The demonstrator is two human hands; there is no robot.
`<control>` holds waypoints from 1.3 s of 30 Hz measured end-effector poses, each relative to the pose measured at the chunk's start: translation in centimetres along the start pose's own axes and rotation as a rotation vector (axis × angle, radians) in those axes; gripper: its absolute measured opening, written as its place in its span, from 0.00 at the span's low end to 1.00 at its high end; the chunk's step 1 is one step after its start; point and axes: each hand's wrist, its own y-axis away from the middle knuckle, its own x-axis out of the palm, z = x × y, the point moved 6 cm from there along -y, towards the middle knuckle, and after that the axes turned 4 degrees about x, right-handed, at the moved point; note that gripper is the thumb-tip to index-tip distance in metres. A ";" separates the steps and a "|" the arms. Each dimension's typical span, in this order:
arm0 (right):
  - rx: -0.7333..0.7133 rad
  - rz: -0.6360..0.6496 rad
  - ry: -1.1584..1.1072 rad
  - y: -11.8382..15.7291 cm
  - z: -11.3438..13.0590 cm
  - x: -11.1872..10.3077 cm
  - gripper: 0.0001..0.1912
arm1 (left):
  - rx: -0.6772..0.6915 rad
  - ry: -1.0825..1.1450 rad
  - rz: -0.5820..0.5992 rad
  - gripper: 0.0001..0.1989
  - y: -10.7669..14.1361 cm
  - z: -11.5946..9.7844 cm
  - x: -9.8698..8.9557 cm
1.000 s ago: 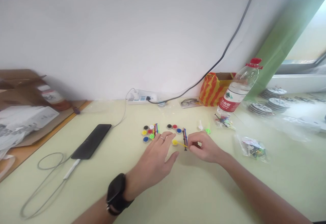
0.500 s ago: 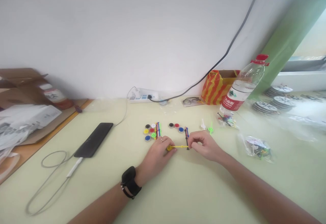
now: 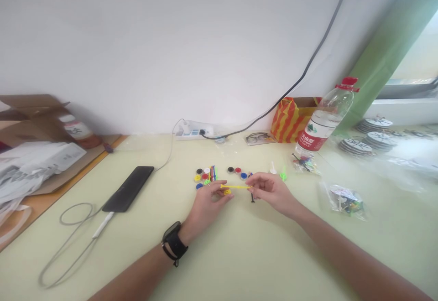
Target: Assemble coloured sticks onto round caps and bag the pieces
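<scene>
My left hand [image 3: 208, 205], with a dark watch on its wrist, has its thumb and fingers curled round a small yellow plastic disc [image 3: 227, 192]. The thumb and fingertips of my right hand [image 3: 272, 189] pinch one end of a thin yellow plastic stick [image 3: 235, 186]. The stick lies level above the disc, its other end by my left index finger. A black stick [image 3: 252, 197] shows partly under my right hand. Behind my left hand are several coloured discs [image 3: 197, 178] and upright-lying sticks [image 3: 213, 172].
Black, red and blue discs [image 3: 243, 176] lie behind the hands. White and green pieces [image 3: 283, 176] are farther right, with bagged parts [image 3: 347, 200] beyond. A phone [image 3: 128, 189] on a cable lies left. A large water bottle [image 3: 313, 132] stands back right.
The yellow stick has risen and now sits above the yellow disc, pinched at its right end. My right hand has shifted slightly left and up. My left fingers have parted a little around the disc.
</scene>
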 end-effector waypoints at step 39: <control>-0.142 -0.030 0.294 0.6 0.2 1.7 0.04 | 0.083 0.268 0.119 0.13 0.5 -2.3 0.8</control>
